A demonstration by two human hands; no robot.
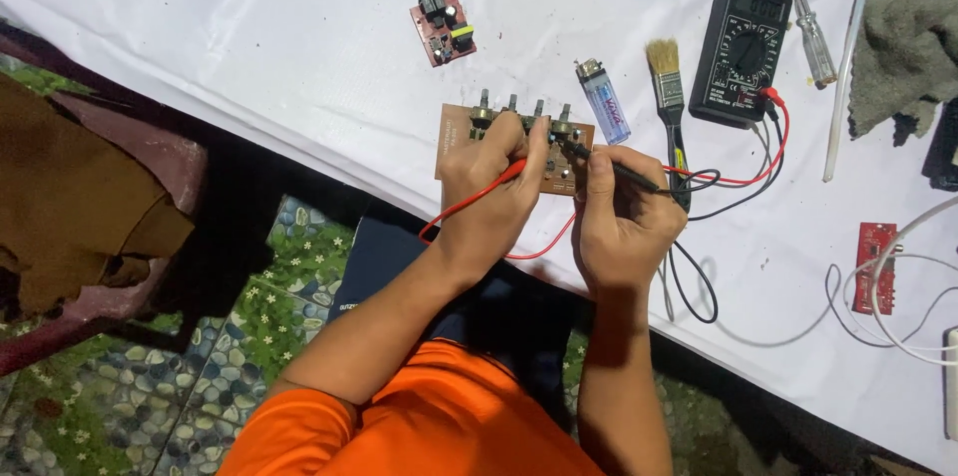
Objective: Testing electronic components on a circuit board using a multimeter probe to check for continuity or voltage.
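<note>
A brown circuit board [459, 137] with several knob shafts along its far edge lies on the white sheet [299, 67] at the table's near edge. My left hand [491, 192] rests on the board and grips a red test probe [504, 177] whose tip is hidden under my fingers. My right hand [624, 222] holds a black test probe [624, 174], its tip touching the board's right end. Red and black leads [773, 152] run from the probes to a black multimeter [738, 52] at the upper right.
A clear blue lighter [603, 102] and a small paintbrush [669, 87] lie just beyond the board. A small red circuit board [442, 29], a screwdriver [810, 27], a grey cloth [913, 27], another red board [874, 266] and white cables [898, 321] lie around. A brown chair [90, 207] stands left.
</note>
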